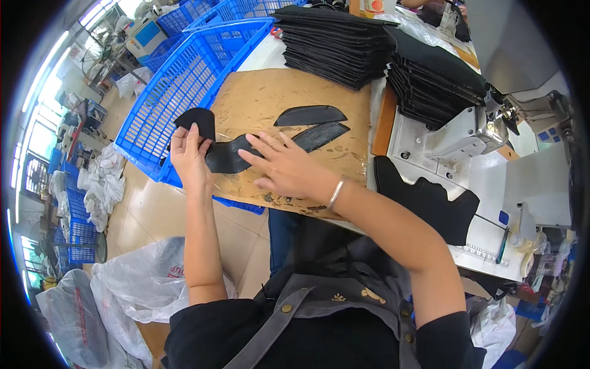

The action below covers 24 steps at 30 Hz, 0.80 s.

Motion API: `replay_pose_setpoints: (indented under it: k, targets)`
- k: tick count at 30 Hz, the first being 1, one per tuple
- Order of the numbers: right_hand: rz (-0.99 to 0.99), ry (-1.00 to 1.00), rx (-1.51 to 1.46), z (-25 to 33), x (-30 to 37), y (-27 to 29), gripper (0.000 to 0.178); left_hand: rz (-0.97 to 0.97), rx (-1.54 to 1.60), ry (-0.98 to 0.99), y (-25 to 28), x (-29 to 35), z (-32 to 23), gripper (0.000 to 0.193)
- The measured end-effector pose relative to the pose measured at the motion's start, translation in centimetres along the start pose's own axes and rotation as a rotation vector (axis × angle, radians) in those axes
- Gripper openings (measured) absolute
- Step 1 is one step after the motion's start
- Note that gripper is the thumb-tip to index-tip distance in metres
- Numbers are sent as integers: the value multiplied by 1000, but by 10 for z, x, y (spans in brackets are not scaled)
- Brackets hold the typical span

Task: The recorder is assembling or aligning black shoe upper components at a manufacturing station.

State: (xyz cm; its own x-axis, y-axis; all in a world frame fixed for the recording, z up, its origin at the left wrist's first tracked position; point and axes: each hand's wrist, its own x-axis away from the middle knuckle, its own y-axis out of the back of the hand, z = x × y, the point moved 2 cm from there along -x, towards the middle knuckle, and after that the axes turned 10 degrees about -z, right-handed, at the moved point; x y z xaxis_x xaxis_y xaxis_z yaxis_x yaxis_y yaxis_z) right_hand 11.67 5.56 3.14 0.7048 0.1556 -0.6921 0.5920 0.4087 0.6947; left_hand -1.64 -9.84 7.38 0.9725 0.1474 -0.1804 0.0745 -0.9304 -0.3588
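Observation:
At the left edge of a brown cardboard sheet (258, 92), my left hand (187, 155) pinches a black cut panel (200, 117) with a rounded end. My right hand (286, 165) lies with its fingers spread, the fingertips resting at a curved black strip (225, 157). I cannot tell whether that strip and the pinched panel are one piece. Beyond the right hand, a half-moon black piece (310, 115) lies on the cardboard. Another dark, shiny piece (322, 136) sits just below it, partly covered by the right hand.
A blue plastic basket (178, 74) stands against the table's left side. Black panels are piled in a tall stack (338, 46) and a second stack (433, 83) at the back. A sewing machine (470, 135) stands at right, near a large wavy-edged black panel (424, 200).

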Motion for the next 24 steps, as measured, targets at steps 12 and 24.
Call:
replay_pose_setpoints:
  k: [12, 24]
  targets:
    - [156, -69, 162, 3, -14, -14, 59, -332, 65, -329, 109, -63, -22, 18]
    - [-146, -563, -898, 35, 35, 99, 45, 612, 222, 317, -27, 121, -48, 35]
